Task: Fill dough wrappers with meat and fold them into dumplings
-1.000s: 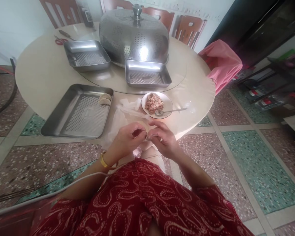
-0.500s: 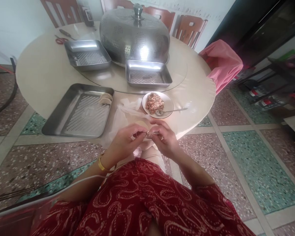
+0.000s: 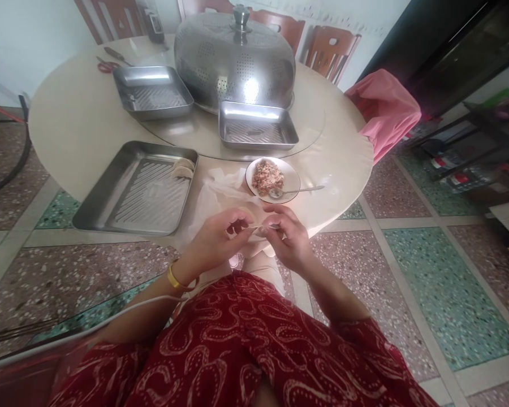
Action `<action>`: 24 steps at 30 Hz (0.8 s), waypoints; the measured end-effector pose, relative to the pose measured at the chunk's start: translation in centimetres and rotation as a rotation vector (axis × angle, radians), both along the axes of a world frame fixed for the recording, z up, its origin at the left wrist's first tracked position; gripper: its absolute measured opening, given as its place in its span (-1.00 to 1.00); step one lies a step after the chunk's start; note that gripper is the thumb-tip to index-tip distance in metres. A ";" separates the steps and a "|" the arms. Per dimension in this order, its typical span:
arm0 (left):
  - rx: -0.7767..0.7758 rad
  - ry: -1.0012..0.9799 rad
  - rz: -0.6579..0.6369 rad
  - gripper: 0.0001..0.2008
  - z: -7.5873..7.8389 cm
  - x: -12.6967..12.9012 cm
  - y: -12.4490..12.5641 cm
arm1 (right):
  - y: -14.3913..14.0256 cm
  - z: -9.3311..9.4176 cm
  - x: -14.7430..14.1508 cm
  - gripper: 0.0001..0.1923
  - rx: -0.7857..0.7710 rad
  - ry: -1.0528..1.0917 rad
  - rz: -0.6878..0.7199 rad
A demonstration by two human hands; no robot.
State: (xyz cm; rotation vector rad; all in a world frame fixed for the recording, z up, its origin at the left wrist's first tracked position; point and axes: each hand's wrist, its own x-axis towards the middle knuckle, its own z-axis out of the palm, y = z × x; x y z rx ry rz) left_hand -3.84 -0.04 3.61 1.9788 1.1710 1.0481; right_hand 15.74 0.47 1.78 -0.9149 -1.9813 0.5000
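My left hand (image 3: 215, 237) and my right hand (image 3: 289, 237) meet at the near edge of the round table (image 3: 72, 124), both pinching one pale dumpling (image 3: 258, 228) along its folded edge; most of it is hidden by my fingers. Just beyond them stands a small white plate of minced filling (image 3: 266, 176) with a metal spoon (image 3: 294, 191) resting in it. To the left lies a large steel tray (image 3: 136, 189) with two finished dumplings (image 3: 184, 168) at its far right corner. Thin white wrappers or plastic (image 3: 220, 189) lie under my hands.
Two smaller steel trays (image 3: 152, 90) (image 3: 257, 123) sit on a glass turntable with a big perforated steel dome cover (image 3: 235, 56). Red scissors (image 3: 106, 66) lie at the far left. A pink cloth (image 3: 385, 110) hangs on a chair at right. Wooden chairs stand behind.
My fingers have drawn the dumpling's edge closed, and the pinching point has shifted slightly along the seam. The view has tipped a little; nothing on the table has moved.
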 end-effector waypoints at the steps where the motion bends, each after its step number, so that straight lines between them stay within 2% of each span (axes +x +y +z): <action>1: -0.002 0.008 0.008 -0.87 0.0 0.0 0.0 | 0.0 -0.1 0.0 -0.96 -0.002 0.001 -0.001; 6: -0.062 0.119 0.001 -0.85 0.4 0.0 0.1 | 0.0 -0.4 0.0 -0.98 0.002 -0.009 0.004; 10: -0.022 0.193 0.039 -0.81 0.4 -0.1 0.0 | 0.0 -0.3 0.1 -0.97 -0.003 -0.019 -0.010; 15: 0.030 0.200 0.071 -0.81 0.2 -0.1 -0.3 | 0.0 -0.3 0.1 -0.97 -0.012 -0.015 -0.024; 24: -0.085 0.188 0.044 -0.82 0.6 -0.1 0.2 | -0.1 -0.6 0.1 -0.93 0.016 -0.027 -0.030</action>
